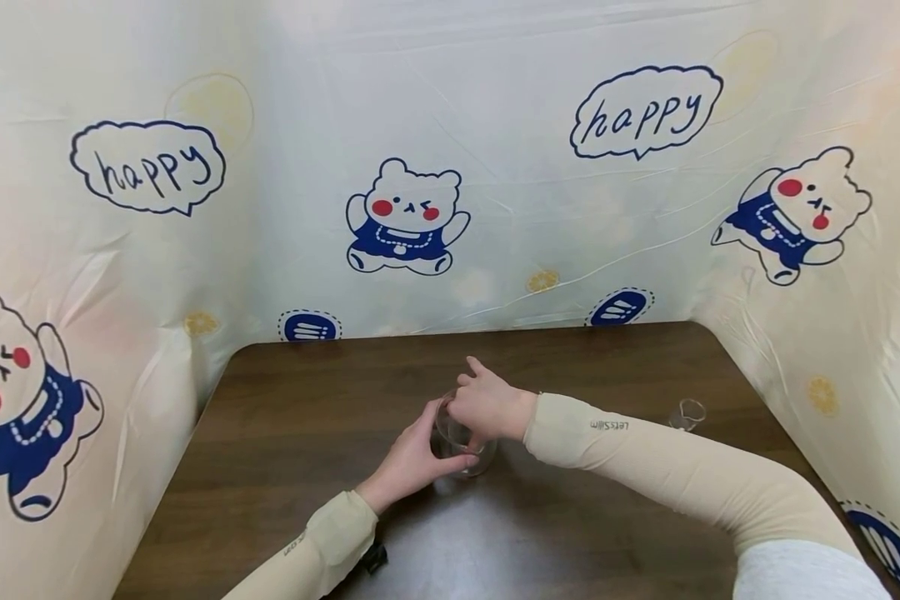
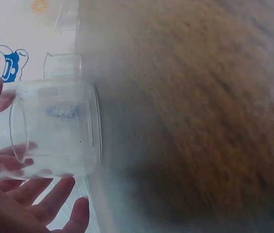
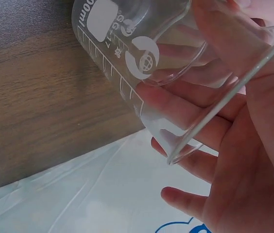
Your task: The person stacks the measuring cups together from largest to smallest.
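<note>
My left hand (image 1: 405, 462) is curled round the side of the large beaker (image 3: 105, 58), which stands upright on the table (image 1: 300, 425). My right hand (image 1: 495, 408) reaches in through the mouth, thumb and fingers pinching the rim of a smaller beaker (image 2: 49, 133) inside it; the little finger sticks out. Another beaker (image 1: 687, 414) stands well apart, beyond my right forearm.
</note>
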`<action>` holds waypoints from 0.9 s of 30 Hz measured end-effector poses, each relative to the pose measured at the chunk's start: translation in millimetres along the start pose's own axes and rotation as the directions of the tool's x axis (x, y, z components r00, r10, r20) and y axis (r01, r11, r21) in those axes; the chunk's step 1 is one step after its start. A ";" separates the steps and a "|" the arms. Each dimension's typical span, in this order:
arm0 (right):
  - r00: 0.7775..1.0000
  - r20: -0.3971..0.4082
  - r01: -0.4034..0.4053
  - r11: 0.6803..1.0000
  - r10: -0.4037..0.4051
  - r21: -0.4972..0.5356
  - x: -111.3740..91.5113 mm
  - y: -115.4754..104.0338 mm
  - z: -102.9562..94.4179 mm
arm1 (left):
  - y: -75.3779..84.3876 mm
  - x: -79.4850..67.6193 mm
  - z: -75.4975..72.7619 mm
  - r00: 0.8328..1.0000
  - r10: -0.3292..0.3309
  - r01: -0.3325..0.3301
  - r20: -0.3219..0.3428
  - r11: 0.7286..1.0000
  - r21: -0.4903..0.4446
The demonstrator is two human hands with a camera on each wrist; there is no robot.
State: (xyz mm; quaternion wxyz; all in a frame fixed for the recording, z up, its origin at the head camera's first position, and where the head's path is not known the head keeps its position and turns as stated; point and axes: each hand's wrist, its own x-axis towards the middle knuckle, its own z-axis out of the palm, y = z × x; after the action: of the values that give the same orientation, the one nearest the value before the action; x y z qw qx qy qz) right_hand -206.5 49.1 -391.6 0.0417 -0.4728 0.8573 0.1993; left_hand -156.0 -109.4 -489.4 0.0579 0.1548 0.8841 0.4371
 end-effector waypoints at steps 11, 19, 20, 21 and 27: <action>0.999 -0.048 0.010 0.996 -0.006 0.092 -15.9 10.3 -13.0 | -2.2 -0.2 0.3 1.000 -0.002 0.002 0.000 1.000 -0.008; 0.985 -0.171 0.018 0.998 -0.008 0.053 -34.4 16.6 -22.0 | -3.7 -0.8 0.4 1.000 -0.002 0.002 0.001 1.000 -0.006; 0.983 -0.186 0.015 0.999 -0.006 0.050 -37.0 17.6 -23.1 | -3.8 -0.6 0.6 1.000 0.002 -0.002 -0.001 1.000 -0.008; 0.980 -0.200 0.012 0.999 -0.002 0.046 -39.5 18.4 -23.8 | -3.8 -0.4 0.6 1.000 0.009 -0.009 -0.004 1.000 -0.009; 0.960 -0.278 -0.010 0.999 0.022 0.044 -54.3 26.1 -23.3 | -3.9 1.1 0.9 0.999 0.029 -0.029 -0.022 1.000 -0.001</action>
State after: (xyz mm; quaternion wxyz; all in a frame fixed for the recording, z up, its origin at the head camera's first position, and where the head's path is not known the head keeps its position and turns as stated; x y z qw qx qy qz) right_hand -195.6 95.7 -348.3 -0.0708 -0.4883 0.8624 0.1130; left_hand -157.7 -110.6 -493.0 0.0421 0.1628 0.8821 0.4401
